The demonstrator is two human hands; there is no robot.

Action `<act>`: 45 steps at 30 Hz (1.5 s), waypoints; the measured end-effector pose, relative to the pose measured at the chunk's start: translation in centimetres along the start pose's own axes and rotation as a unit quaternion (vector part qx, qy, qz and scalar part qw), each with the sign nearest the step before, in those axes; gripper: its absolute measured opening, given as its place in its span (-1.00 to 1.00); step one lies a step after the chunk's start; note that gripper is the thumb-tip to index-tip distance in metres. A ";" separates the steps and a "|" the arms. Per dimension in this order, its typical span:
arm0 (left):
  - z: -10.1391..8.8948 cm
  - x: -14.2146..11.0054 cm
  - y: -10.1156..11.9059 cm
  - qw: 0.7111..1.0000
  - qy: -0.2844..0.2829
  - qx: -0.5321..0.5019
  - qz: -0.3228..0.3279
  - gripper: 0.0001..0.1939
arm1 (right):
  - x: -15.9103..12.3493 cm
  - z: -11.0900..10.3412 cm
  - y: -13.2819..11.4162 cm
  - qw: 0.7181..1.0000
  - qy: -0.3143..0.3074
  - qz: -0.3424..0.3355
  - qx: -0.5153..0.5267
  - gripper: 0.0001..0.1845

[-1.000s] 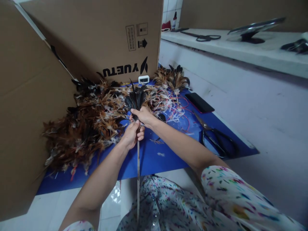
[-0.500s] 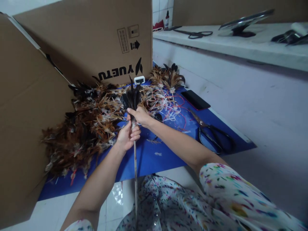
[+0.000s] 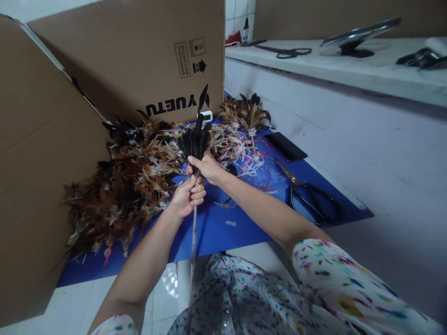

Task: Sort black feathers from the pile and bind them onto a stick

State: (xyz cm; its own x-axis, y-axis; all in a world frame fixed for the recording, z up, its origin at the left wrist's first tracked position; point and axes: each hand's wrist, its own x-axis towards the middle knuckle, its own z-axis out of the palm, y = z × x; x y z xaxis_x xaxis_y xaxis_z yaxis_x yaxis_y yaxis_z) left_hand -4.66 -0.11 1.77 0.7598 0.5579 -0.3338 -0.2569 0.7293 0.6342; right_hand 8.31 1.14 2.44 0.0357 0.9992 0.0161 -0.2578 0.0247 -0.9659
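Note:
A long thin stick [image 3: 193, 242] runs from my lap up between my hands. Dark feathers [image 3: 194, 138] fan out at its upper end. My left hand [image 3: 189, 196] is wrapped round the stick just below the feathers. Right above it, my right hand [image 3: 206, 168] grips the base of the dark feathers, thumb laid across them. Loose bundles of brown and black feathers [image 3: 122, 186] lie on the blue board [image 3: 223, 237] to the left and behind my hands. How the feathers meet the stick is hidden by my fingers.
Large scissors with black handles [image 3: 310, 193] and a dark phone [image 3: 286, 146] lie to the right. Red and white strings [image 3: 256, 163] tangle near more feather bundles [image 3: 246, 114]. Cardboard walls [image 3: 122, 56] stand left and behind; a white ledge [image 3: 296, 63] carries another pair of scissors [image 3: 286, 51].
The stick's lower end has swung left and its feathered top has tipped right. Both hands keep their grip, the right one slightly shifted. The view has moved a little.

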 end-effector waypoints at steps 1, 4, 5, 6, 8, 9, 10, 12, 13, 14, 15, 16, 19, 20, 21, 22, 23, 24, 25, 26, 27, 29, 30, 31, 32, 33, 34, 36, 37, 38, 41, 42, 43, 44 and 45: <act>0.0 0.1 -0.1 1.000 0.007 0.011 0.003 -0.69 | 0.0 0.0 0.2 1.000 0.000 -0.005 -0.001 -0.59; 0.0 0.2 -0.2 0.998 0.026 0.041 0.026 -0.72 | 0.1 -0.1 0.5 1.000 -0.009 -0.029 -0.002 -0.59; 0.0 0.2 -0.2 0.998 0.032 0.050 0.037 -0.72 | 0.1 -0.1 0.5 0.999 -0.010 -0.033 -0.001 -0.61; 0.0 0.1 -0.1 0.996 0.039 0.057 0.050 -0.72 | 0.1 -0.1 0.5 0.999 -0.007 -0.033 0.002 -0.64; 0.1 0.1 0.0 0.993 0.056 0.064 0.078 -0.71 | 0.0 -0.2 0.5 1.000 0.005 -0.014 0.008 -0.68; 0.1 0.1 0.1 0.991 0.065 0.065 0.092 -0.71 | 0.0 -0.2 0.5 1.000 0.007 0.002 0.006 -0.67; 0.1 0.1 0.3 0.989 0.074 0.066 0.106 -0.71 | 0.0 -0.2 0.5 1.000 0.005 0.021 -0.002 -0.63; 0.1 0.2 0.4 0.985 0.090 0.069 0.128 -0.71 | -0.1 -0.3 0.6 0.997 -0.008 0.063 -0.042 -0.54; 0.0 0.3 0.4 0.983 0.098 0.072 0.135 -0.71 | -0.1 -0.3 0.6 0.994 -0.015 0.080 -0.072 -0.52; 0.0 0.4 0.3 0.982 0.108 0.075 0.139 -0.72 | -0.1 -0.2 0.6 0.990 -0.018 0.093 -0.103 -0.49; 0.0 0.5 0.2 0.980 0.116 0.079 0.141 -0.72 | -0.1 -0.1 0.6 0.986 -0.016 0.098 -0.133 -0.48; 0.1 0.5 0.1 0.979 0.122 0.084 0.140 -0.71 | -0.1 0.0 0.7 0.983 -0.011 0.097 -0.157 -0.48; 0.2 0.6 -0.3 0.977 0.132 0.106 0.130 -0.66 | 0.1 0.5 0.7 0.980 0.013 0.084 -0.179 -0.58; 0.3 0.6 -0.5 0.977 0.132 0.110 0.126 -0.64 | 0.2 0.6 0.7 0.981 0.020 0.081 -0.176 -0.63; 0.4 0.6 -0.6 0.977 0.132 0.112 0.122 -0.63 | 0.3 0.7 0.8 0.981 0.024 0.080 -0.174 -0.65; 0.4 0.6 -0.6 0.978 0.131 0.112 0.118 -0.62 | 0.3 0.8 0.8 0.981 0.029 0.079 -0.175 -0.66; 0.4 0.6 -0.7 0.979 0.129 0.110 0.116 -0.62 | 0.3 0.9 0.7 0.980 0.034 0.076 -0.179 -0.65; 0.3 0.7 -0.7 0.979 0.126 0.108 0.117 -0.63 | 0.3 1.0 0.7 0.980 0.039 0.075 -0.182 -0.64; 0.2 0.7 -0.7 0.980 0.123 0.104 0.121 -0.65 | 0.3 1.1 0.7 0.979 0.042 0.075 -0.183 -0.63; 0.1 0.8 -0.7 0.980 0.119 0.101 0.127 -0.68 | 0.2 1.2 0.6 0.979 0.044 0.077 -0.181 -0.62; -0.1 0.8 -0.7 0.980 0.114 0.097 0.132 -0.71 | 0.2 1.3 0.6 0.979 0.044 0.083 -0.178 -0.61; -0.3 1.0 -0.7 0.980 0.106 0.089 0.140 -0.79 | 0.0 1.4 0.5 0.978 0.036 0.104 -0.175 -0.60; -0.4 1.0 -0.6 0.981 0.102 0.083 0.141 -0.82 | 0.0 1.5 0.5 0.978 0.029 0.116 -0.173 -0.59; -0.4 1.0 -0.6 0.983 0.098 0.075 0.139 -0.83 | -0.1 1.5 0.5 0.977 0.020 0.125 -0.169 -0.59; -0.4 1.0 -0.5 0.984 0.093 0.063 0.134 -0.81 | -0.1 1.4 0.5 0.978 0.013 0.130 -0.165 -0.58; -0.4 1.0 -0.4 0.987 0.089 0.047 0.126 -0.78 | 0.0 1.4 0.5 0.979 0.007 0.129 -0.160 -0.58; -0.3 1.0 -0.3 0.989 0.084 0.029 0.116 -0.75 | 0.0 1.3 0.6 0.980 0.002 0.126 -0.154 -0.57; -0.2 0.9 0.0 0.993 0.068 -0.007 0.093 -0.69 | 0.2 1.1 0.6 0.982 -0.002 0.116 -0.146 -0.54; -0.3 0.8 0.1 0.995 0.057 -0.022 0.084 -0.68 | 0.2 1.0 0.6 0.983 -0.002 0.113 -0.143 -0.53; -0.3 0.8 0.2 0.995 0.046 -0.033 0.076 -0.66 | 0.3 1.0 0.6 0.984 -0.003 0.111 -0.142 -0.53; -0.6 0.8 0.3 0.996 0.019 -0.054 0.064 -0.68 | 0.3 0.7 0.5 0.986 -0.010 0.104 -0.131 -0.56; -0.8 0.8 0.3 0.996 0.013 -0.057 0.062 -0.70 | 0.2 0.7 0.4 0.987 -0.015 0.104 -0.123 -0.58; -0.9 0.8 0.3 0.996 0.009 -0.059 0.061 -0.72 | 0.1 0.6 0.4 0.988 -0.019 0.104 -0.114 -0.59; -1.0 0.8 0.3 0.996 0.005 -0.058 0.060 -0.74 | 0.1 0.6 0.4 0.989 -0.023 0.105 -0.105 -0.60; -1.1 0.8 0.3 0.997 0.003 -0.055 0.060 -0.76 | 0.0 0.5 0.4 0.989 -0.026 0.106 -0.097 -0.60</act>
State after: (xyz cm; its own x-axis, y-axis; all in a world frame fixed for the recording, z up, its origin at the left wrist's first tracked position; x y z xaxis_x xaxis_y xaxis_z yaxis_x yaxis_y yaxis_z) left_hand -4.78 1.02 0.96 0.7168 0.6451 -0.2647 -0.4094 0.6967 0.5891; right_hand 7.69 1.16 2.23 -0.0501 0.9816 -0.1842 -0.0640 -0.1872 -0.9802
